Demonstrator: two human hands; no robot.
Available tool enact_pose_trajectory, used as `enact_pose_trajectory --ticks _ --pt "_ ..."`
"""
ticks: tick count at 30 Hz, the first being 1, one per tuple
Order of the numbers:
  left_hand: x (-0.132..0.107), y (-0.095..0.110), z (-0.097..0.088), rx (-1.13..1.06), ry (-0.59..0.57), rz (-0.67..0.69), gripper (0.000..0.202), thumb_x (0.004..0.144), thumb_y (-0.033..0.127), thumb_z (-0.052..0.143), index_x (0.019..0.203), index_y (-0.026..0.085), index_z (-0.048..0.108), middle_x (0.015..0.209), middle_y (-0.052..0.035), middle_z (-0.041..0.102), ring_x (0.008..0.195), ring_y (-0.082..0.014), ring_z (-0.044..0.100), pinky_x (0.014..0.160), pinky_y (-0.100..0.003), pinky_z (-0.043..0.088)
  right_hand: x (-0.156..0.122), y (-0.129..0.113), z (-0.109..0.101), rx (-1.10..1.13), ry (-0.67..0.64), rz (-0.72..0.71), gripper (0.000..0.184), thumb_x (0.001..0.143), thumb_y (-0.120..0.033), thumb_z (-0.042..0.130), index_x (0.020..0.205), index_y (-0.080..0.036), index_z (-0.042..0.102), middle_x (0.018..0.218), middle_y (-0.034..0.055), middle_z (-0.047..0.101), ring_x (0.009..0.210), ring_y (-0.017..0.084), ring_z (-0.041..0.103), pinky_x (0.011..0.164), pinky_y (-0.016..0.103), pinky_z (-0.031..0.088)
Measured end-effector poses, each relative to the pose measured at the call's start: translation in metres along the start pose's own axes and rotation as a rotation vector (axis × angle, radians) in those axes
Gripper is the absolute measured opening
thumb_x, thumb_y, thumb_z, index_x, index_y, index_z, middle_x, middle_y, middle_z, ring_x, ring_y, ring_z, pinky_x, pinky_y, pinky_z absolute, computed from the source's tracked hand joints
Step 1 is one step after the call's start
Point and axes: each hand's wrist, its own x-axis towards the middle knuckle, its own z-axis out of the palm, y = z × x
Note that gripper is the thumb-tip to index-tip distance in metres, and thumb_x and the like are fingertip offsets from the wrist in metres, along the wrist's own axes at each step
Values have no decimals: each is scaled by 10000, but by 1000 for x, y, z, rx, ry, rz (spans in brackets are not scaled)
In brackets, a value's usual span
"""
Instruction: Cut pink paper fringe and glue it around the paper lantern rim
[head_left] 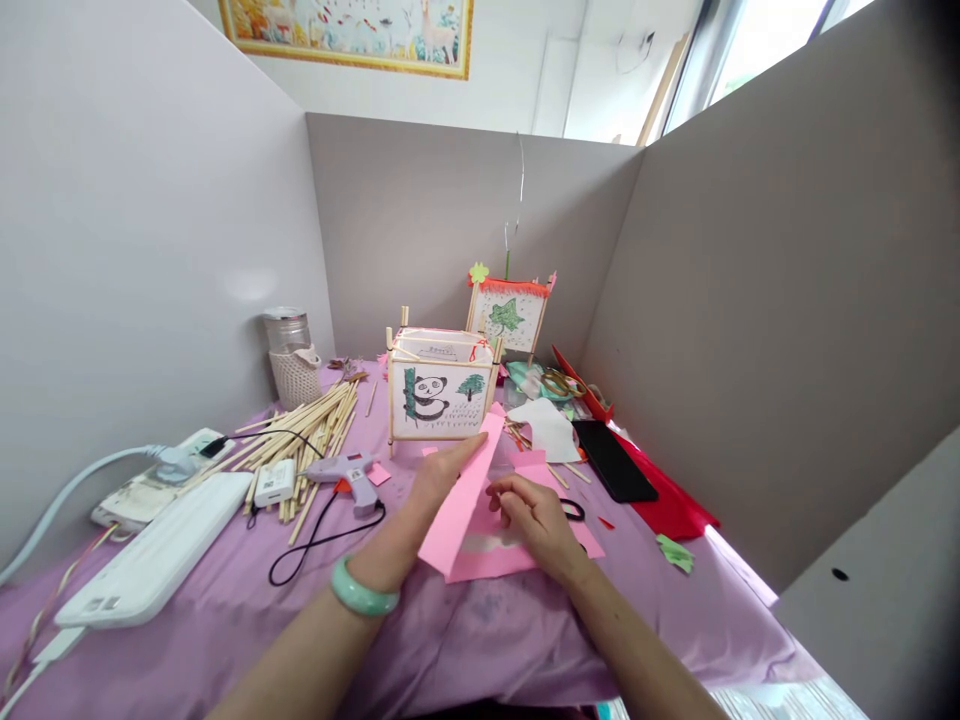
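Observation:
My left hand (439, 480), with a pale green bangle at its wrist, holds a folded strip of pink paper (466, 500) that stands tilted in front of me. My right hand (531, 515) is just right of the strip, above more pink paper (480, 568) lying on the cloth. Its fingers are curled together; whether anything small is between them I cannot make out. Black scissor handles (574, 510) show beside the right hand, the rest covered. Behind the hands stands a stick-framed paper lantern (442, 398) with a panda drawing.
On the left lie a glue gun (352, 478), wooden sticks (319, 425), a white power bank (157, 550) and a power strip (124, 500). A phone (615, 460) and red fabric (675, 510) lie right. A second lantern (510, 315) hangs behind; grey panels (450, 220) enclose the table.

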Motion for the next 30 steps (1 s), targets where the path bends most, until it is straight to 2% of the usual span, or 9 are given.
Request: enact_pose_trajectory --ticks 3,6,12,19,21,24,26,28,30 --pt "0 -5 2 90 3 64 499 734 164 549 1226 244 565 1246 -32 581 1116 -233 528 996 -362 383 -1 -2 4 81 -83 51 259 853 -408 489 914 -195 625 755 8 623 592 126 559 558 240 448" --pt "-2 -1 4 106 -28 90 531 737 190 567 1264 250 531 1317 -27 527 1165 -235 497 1011 -368 366 1 -1 6 105 -42 86 252 845 -417 509 858 -192 622 734 6 626 569 120 547 546 235 441" --pt "-3 3 1 20 -150 33 568 722 194 568 1286 245 516 1117 -28 651 990 -240 577 891 -369 442 7 8 4 108 224 121 308 858 -455 491 730 -187 573 628 -11 589 498 103 514 519 227 417" --pt "-6 4 4 -190 -284 54 480 773 211 543 1253 217 548 1155 -58 629 967 -222 597 869 -368 459 10 7 2 323 118 198 304 795 -446 595 662 -175 552 578 -29 565 453 80 487 470 205 385" --pt "-5 5 8 -276 -284 40 510 776 249 581 1282 226 515 1161 -72 627 957 -216 606 853 -358 470 11 8 0 370 137 215 301 776 -430 623 639 -172 549 568 -31 567 442 72 477 460 199 364" --pt "1 4 10 -459 -147 -77 590 789 324 604 1342 230 423 1193 -103 611 949 -199 613 805 -314 488 12 9 -3 429 230 234 303 755 -429 646 631 -172 547 576 -35 571 427 62 456 450 197 341" --pt "5 3 7 -602 -91 -233 535 826 434 535 1282 161 474 1116 -143 639 851 -193 639 725 -301 503 13 9 -4 445 295 244 321 744 -437 655 611 -172 533 542 -44 546 417 59 434 441 196 328" --pt "6 5 3 -725 -189 -366 591 841 563 422 1175 92 543 1030 -181 650 766 -219 656 654 -329 514 14 8 -5 446 351 255 334 733 -441 664 596 -171 521 521 -50 524 413 58 417 432 195 313" --pt "4 9 0 -729 -289 -396 586 818 586 445 1137 108 559 1013 -169 646 746 -245 668 626 -349 517 15 8 -5 441 392 258 336 725 -441 671 594 -170 521 524 -51 518 417 57 409 428 193 305"
